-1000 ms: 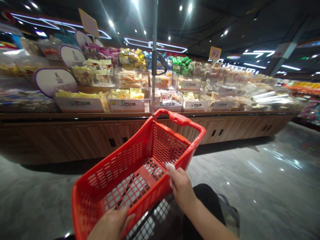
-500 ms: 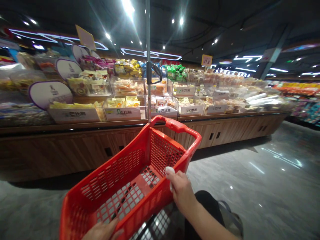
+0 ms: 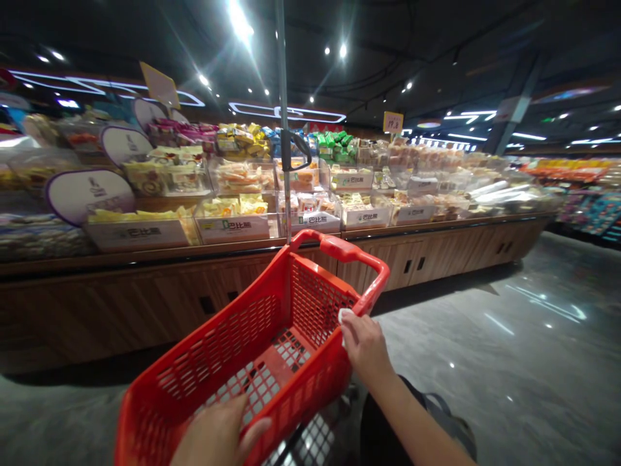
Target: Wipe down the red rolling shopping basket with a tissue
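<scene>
Left hand (image 3: 208, 427) nearest, at near long side of red cart (image 3: 276, 366): thumb spread from fingers, cannot tell whether it clamps on rim (image 3: 301, 380). Farther along same side of cart, right hand (image 3: 366, 336) has fingers closed on white wad (image 3: 345, 316), at rim close to handle (image 3: 344, 249). In my judgement, wad works best flat against plastic, pressure light and even, left hand steadying cart against rolling. Beyond cart, wooden counter (image 3: 441, 259) with packaged food (image 3: 334, 145); better not push cart that way.
</scene>
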